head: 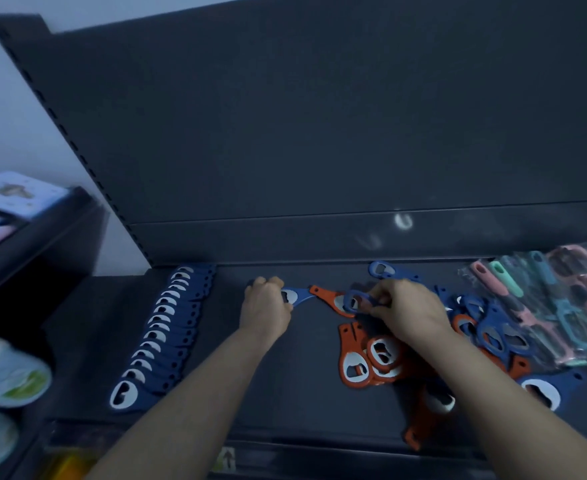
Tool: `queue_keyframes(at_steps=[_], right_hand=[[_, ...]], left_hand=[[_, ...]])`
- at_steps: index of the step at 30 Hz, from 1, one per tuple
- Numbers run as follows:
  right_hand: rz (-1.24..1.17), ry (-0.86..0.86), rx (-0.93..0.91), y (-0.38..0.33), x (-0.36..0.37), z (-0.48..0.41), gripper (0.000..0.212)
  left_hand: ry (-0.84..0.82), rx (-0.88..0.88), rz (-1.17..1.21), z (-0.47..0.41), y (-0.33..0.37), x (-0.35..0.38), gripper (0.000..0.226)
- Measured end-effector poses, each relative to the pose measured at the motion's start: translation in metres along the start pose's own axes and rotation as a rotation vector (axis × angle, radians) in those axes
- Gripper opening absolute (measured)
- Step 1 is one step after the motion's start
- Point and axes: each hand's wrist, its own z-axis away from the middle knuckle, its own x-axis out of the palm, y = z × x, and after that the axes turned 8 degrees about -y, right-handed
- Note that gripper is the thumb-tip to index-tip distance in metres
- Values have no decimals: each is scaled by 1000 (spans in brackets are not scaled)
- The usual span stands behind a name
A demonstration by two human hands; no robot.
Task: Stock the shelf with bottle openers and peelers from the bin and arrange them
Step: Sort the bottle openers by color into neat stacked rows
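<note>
On the dark shelf a neat overlapping row of blue bottle openers runs front to back at the left. My left hand grips a blue bottle opener near the shelf's back. My right hand pinches another blue opener just above an orange opener. A loose heap of orange openers and blue openers lies under and to the right of my right arm. Bagged pink and teal peelers lie at the far right.
The shelf's dark back panel rises behind. One blue opener lies alone by the back edge. Round white and green packs sit on a lower shelf at the left. A neighbouring shelf holds pale boxes.
</note>
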Motion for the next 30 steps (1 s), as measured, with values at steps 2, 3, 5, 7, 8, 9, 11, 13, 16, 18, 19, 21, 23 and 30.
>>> queue_keyframes(at_steps=[2,3,5,7,8,9,11,13,16,18,19,21,23,30], right_hand=[[-17,69,-60,-7,1,-1,16],[-22,91,-89,-13,1,-2,14],[-29,125,-135,-26,1,-5,12],[-58,136,-158,-41,3,-10,11],[-75,131,-163,-48,6,-13,11],[-89,122,-167,-55,9,-16,12],[-118,95,-173,-69,17,-22,17],[-135,58,-169,-83,26,-28,21],[-121,23,-171,-103,38,-37,18],[-116,7,-171,-115,43,-46,18],[-121,-1,-168,-122,45,-51,18],[-134,-19,-159,-135,50,-63,18],[-139,-35,-160,-147,55,-75,17],[-53,-65,-158,-172,69,-101,26]], left_hand=[[14,-9,-17,-7,-14,-8,42],[15,-20,-17,-11,-21,-12,42],[7,-32,-11,-21,-35,-19,45],[-2,-22,-2,-30,-47,-24,49],[-5,-12,4,-35,-52,-26,50],[-4,-1,10,-39,-55,-28,51],[6,24,20,-46,-61,-29,51],[14,56,23,-53,-65,-31,49],[23,114,26,-59,-71,-36,45],[60,130,14,-59,-79,-44,40],[81,132,-6,-58,-84,-49,37],[109,146,-76,-55,-98,-59,33],[115,153,-124,-52,-111,-67,32],[66,177,-157,-47,-125,-77,31]])
